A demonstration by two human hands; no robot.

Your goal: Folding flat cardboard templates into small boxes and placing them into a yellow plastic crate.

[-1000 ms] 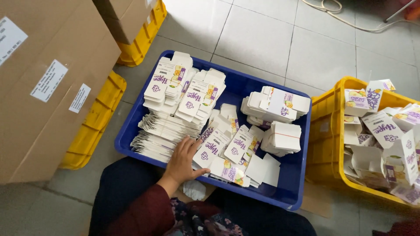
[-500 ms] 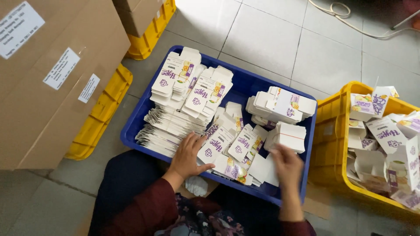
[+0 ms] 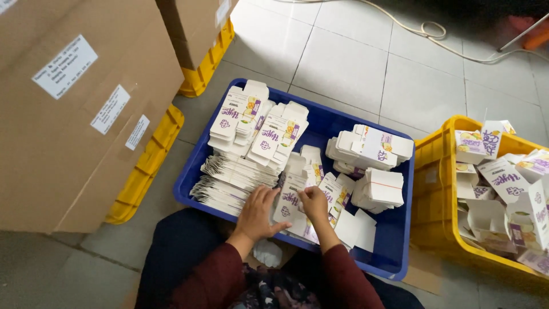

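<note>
A blue crate (image 3: 394,252) in front of my knees holds several stacks of flat, unfolded white cartons with purple and yellow print (image 3: 260,129). My left hand (image 3: 258,210) rests palm down on the loose cartons at the crate's near edge, fingers spread. Just to its right, my right hand (image 3: 314,202) pinches one flat carton (image 3: 289,197) that stands tilted between the two hands. A rubber-banded bundle of cartons (image 3: 380,187) lies to the right of my right hand.
A yellow crate (image 3: 429,189) on the right holds several assembled cartons. Large brown cardboard boxes (image 3: 74,109) sit on yellow crates at the left. A cable (image 3: 423,31) runs across the grey tiled floor at the top.
My right hand came into view from the right and moved left to take hold of a flat carton beside my left hand. My left hand stayed on the pile. The view shifted slightly.
</note>
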